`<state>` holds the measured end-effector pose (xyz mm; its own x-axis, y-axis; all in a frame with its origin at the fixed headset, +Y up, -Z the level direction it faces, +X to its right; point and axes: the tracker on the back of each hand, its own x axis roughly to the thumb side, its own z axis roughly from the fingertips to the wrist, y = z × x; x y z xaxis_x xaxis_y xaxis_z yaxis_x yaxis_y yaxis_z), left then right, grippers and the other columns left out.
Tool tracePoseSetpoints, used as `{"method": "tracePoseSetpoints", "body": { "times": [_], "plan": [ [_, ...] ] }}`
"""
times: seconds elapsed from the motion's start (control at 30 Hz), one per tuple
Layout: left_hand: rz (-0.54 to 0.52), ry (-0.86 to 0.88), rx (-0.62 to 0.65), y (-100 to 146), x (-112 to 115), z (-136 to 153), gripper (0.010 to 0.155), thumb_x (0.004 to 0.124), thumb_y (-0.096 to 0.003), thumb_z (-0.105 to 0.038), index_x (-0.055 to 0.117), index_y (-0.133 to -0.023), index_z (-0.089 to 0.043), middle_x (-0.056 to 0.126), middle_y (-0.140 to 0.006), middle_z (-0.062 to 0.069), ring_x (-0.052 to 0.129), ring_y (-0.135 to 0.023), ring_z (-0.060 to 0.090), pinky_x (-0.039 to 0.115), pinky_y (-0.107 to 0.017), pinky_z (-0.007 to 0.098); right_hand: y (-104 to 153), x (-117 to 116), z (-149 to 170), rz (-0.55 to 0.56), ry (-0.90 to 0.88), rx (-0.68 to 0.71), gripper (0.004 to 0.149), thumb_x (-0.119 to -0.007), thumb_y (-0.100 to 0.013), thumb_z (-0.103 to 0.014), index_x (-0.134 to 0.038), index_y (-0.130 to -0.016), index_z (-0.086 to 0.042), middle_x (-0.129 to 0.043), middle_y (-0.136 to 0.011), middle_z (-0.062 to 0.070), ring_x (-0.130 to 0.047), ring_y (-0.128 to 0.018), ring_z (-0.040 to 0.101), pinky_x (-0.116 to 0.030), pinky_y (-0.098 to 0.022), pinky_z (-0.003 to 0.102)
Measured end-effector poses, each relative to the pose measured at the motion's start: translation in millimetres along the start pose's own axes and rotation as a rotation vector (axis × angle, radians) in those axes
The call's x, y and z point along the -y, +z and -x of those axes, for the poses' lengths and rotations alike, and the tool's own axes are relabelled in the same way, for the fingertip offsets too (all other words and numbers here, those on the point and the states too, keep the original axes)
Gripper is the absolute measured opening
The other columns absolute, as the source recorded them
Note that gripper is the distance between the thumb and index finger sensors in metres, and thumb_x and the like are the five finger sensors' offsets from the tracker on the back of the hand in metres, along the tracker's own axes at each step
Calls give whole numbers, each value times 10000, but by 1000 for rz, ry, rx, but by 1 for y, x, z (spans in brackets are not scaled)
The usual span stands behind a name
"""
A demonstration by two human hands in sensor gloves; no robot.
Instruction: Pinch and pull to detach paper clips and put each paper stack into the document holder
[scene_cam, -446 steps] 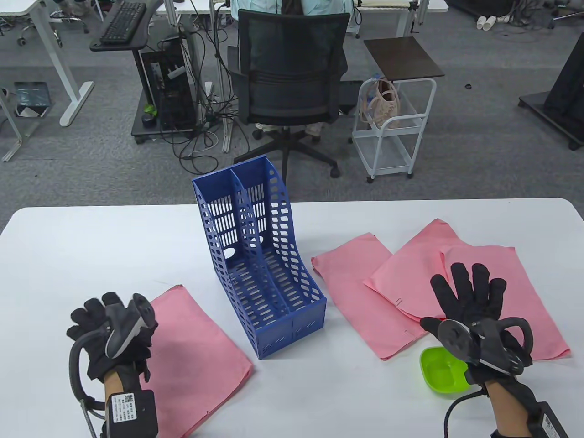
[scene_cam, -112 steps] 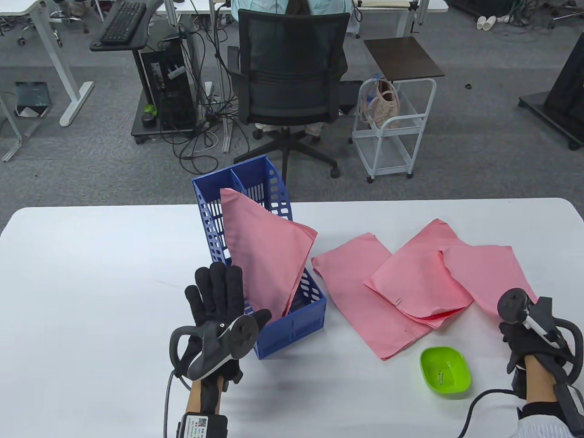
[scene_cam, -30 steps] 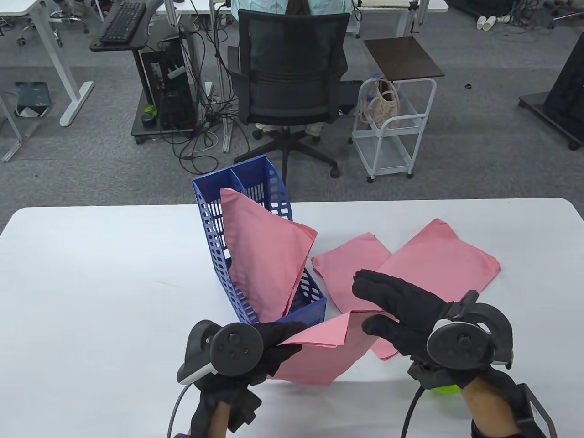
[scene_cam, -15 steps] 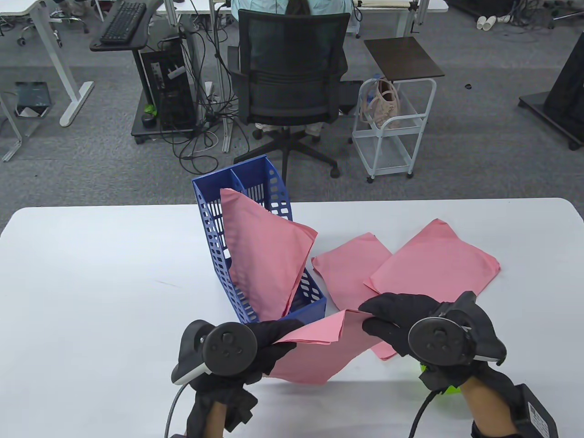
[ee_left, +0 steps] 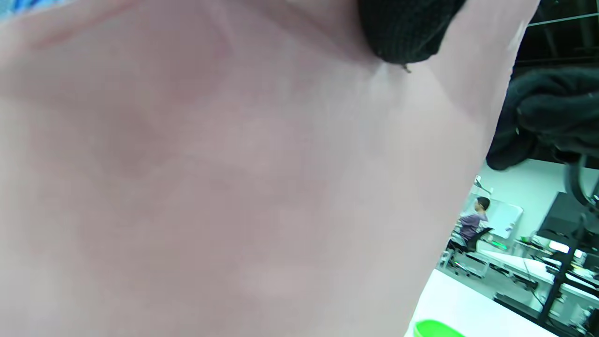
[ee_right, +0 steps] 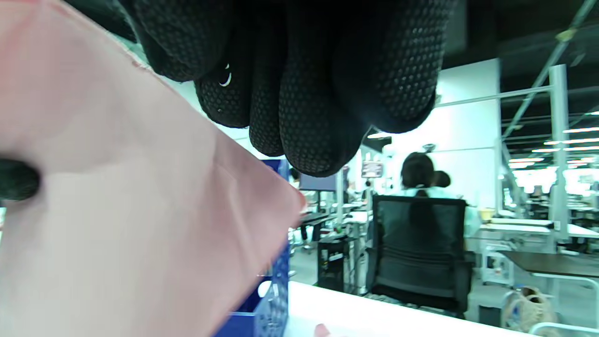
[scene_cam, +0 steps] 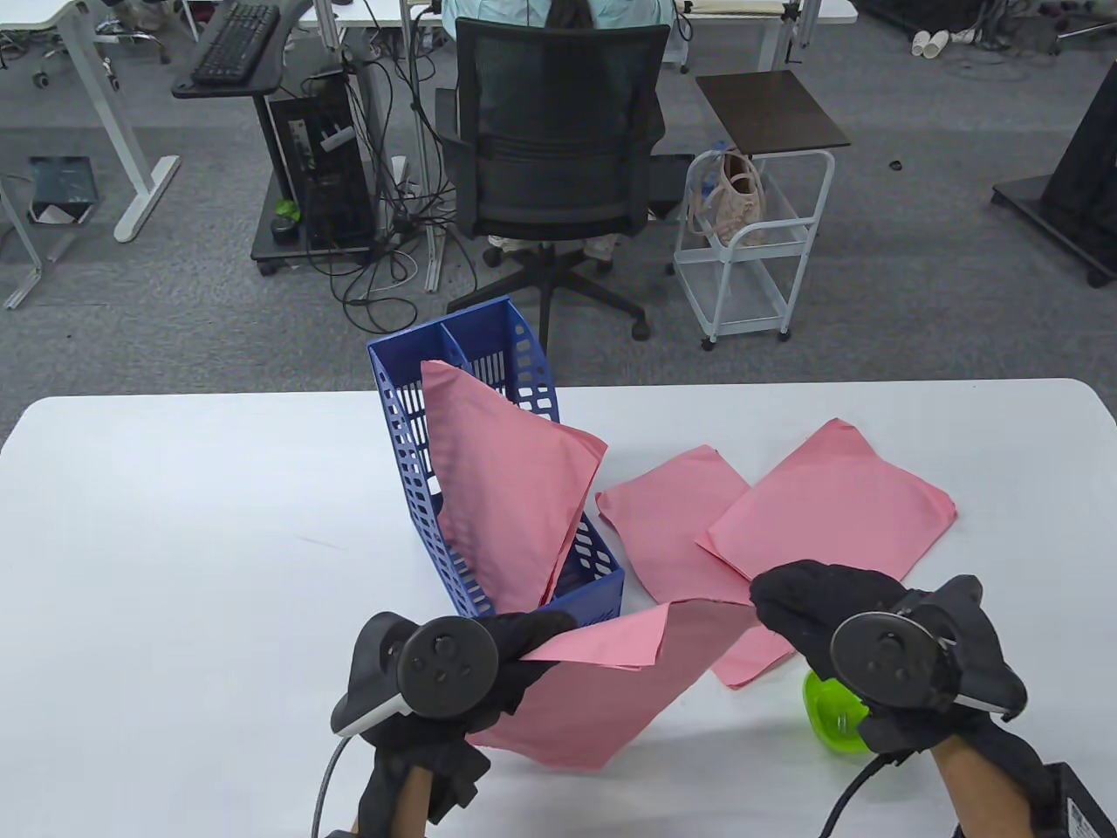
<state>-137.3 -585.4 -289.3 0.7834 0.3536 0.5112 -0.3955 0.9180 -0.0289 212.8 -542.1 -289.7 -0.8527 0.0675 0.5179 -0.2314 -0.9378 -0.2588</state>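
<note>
We hold a pink paper stack (scene_cam: 602, 690) lifted off the white table (scene_cam: 174, 524), just in front of the blue document holder (scene_cam: 524, 559). Our left hand (scene_cam: 489, 663) pinches the stack's near left edge. Our right hand (scene_cam: 829, 611) is at its right corner with fingers (ee_right: 299, 117) curled; a small glint of wire between the fingertips may be the paper clip (ee_right: 226, 77), so we judge the hand is pinching it, though it is too small to be sure.

To do this step well, we should keep the left pinch firm and steady, and draw the clip straight off the edge, so the sheets do not tear or fan apart. The clip likely belongs in the green bowl (scene_cam: 829, 720) below our right hand.

Counting: four pink stacks in all. One is in our hands, one stack in the holder (scene_cam: 515, 489) stands slanted, and two stacks on the table (scene_cam: 829, 506) lie overlapping to the right. There is one holder and one bowl.
</note>
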Motion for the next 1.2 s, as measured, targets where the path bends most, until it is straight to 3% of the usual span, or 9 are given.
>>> {"method": "tracePoseSetpoints", "body": {
  "times": [0.17,0.5,0.7,0.8,0.97,1.2],
  "plan": [
    [-60,22,-34,6,-9,9,436,684,-552,-381,801,-962,-288,998,-837,-5,1073,-655,184,890,-539,371,21,-19,35,-26,11,-164,361,-663,-564,-387,-776,-873,-238,-912,-851,80,-998,-614,243,-826,-485,330],
    [-136,18,-83,16,-21,18,437,681,-554,-380,796,-965,-286,996,-838,0,1071,-655,187,888,-540,372,52,-90,86,-311,2,-396,386,-651,-573,-375,-767,-904,-214,-881,-904,122,-972,-681,298,-807,-531,381],
    [-149,25,-91,18,-24,20,437,682,-554,-379,798,-964,-284,996,-837,0,1071,-655,188,887,-541,370,55,-99,93,-478,34,-455,480,-630,-575,-417,-693,-998,-198,-775,-1034,160,-885,-836,366,-739,-642,459],
    [-151,21,-93,19,-23,21,436,682,-555,-379,797,-965,-284,997,-837,-3,1072,-655,186,888,-540,370,54,-96,94,-450,54,-457,513,-626,-576,-423,-658,-1029,-184,-726,-1072,180,-835,-890,397,-705,-675,490],
    [-159,24,-100,20,-24,21,437,681,-557,-376,796,-967,-277,997,-833,7,1076,-639,190,900,-512,361,49,-89,100,-384,79,-477,649,-621,-574,-448,-475,-1133,-153,-474,-1197,244,-518,-1076,510,-483,-782,617],
    [-189,0,-144,21,-25,7,460,671,-566,-352,779,-992,-215,988,-839,54,1099,-568,201,935,-415,326,40,-96,107,-334,40,-479,739,-608,-578,-469,-330,-1174,-132,-286,-1231,285,-279,-1103,572,-328,-801,667]
  ]
}}
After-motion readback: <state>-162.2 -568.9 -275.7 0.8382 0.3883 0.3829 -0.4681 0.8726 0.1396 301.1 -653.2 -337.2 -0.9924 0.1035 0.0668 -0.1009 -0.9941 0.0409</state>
